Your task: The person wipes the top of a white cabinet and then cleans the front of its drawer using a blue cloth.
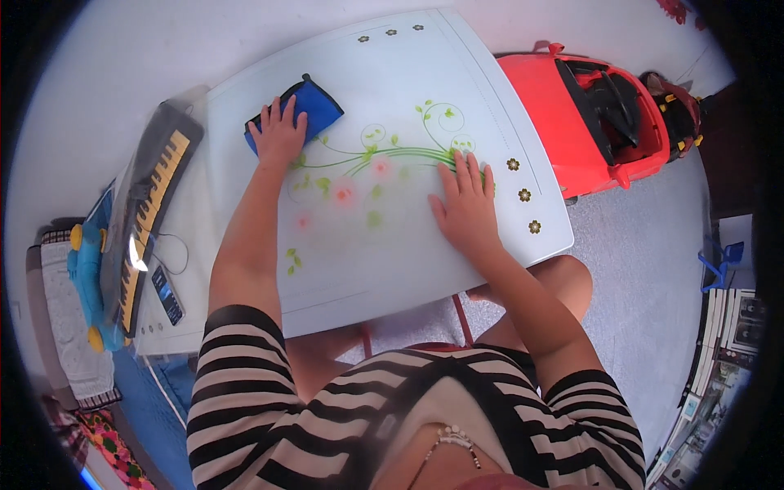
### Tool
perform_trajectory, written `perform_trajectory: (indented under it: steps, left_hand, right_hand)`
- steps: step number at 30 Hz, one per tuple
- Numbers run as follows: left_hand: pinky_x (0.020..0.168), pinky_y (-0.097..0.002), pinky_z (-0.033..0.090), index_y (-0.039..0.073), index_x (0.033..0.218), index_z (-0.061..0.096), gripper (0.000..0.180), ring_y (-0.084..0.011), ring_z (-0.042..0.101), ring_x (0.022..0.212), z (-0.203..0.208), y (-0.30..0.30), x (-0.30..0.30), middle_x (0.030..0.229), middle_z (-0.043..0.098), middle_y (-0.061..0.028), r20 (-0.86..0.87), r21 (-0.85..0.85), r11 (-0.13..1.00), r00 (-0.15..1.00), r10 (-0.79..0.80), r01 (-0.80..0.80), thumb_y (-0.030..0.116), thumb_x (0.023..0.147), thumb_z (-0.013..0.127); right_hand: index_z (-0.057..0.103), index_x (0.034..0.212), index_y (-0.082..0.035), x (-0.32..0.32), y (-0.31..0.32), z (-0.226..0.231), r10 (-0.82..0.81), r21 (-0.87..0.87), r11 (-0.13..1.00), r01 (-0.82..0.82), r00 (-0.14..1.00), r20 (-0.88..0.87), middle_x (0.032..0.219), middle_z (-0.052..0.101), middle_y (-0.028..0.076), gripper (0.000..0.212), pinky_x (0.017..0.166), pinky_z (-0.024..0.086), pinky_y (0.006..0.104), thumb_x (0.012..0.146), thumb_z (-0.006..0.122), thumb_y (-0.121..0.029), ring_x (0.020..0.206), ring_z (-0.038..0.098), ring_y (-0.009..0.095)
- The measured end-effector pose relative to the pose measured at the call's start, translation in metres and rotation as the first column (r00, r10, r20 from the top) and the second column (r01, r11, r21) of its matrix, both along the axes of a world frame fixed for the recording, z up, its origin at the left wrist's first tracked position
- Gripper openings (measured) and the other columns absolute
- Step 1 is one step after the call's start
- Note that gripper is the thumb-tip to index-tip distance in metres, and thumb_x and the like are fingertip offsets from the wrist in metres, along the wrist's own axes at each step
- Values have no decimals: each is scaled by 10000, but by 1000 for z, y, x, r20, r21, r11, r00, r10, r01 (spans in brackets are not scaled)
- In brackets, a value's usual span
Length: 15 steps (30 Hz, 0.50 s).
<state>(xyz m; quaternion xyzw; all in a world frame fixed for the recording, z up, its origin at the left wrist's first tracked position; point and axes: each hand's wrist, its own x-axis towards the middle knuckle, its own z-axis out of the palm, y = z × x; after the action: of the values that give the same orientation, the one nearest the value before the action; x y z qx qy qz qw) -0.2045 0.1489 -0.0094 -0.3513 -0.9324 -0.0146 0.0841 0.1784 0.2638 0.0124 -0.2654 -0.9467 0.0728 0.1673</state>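
My left hand (pixel 280 135) rests with fingers spread on a flat blue pouch (pixel 317 112) with dark edging, near the far left part of the table. The pouch lies tilted on the white glass tabletop (pixel 392 269), partly covered by the hand. Flat on the same top, my right hand (pixel 468 200) has its fingers stretched out over the printed green vine, with nothing in it. Pink flowers and curling leaves are printed between the two hands.
A toy keyboard (pixel 155 212) and a dark phone-like device (pixel 167 292) with a cable lie along the table's left side. Beyond the right edge stands a red ride-on toy car (pixel 543 110). A blue toy (pixel 86 273) sits farther left. Boxes (pixel 739 327) line the right side.
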Motion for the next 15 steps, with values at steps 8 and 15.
perform_trajectory:
  steps: [8, 15]
  left_hand:
    - [1178, -652, 172, 206, 1557, 386, 590, -358, 303, 1480, -1, -39, 87, 1609, 345, -110, -102, 67, 968, 967, -234, 242, 449, 1026, 466]
    - [1200, -643, 100, 174, 1536, 419, 610, -379, 258, 1495, 25, -101, 240, 1628, 302, -130, 110, 37, 936, 930, -351, 349, 406, 986, 542]
  right_hand:
    - [495, 1444, -44, 0, 3, -2, -21, 40, 999, 22, 1000, -6, 1565, 377, 214, 594, 1225, 146, 578, 962, 577, -381, 1505, 256, 372]
    - [510, 1422, -44, 3, 3, -7, -33, 71, 997, 37, 998, -60, 1540, 413, 217, 553, 1213, 183, 570, 971, 574, -357, 1470, 323, 386]
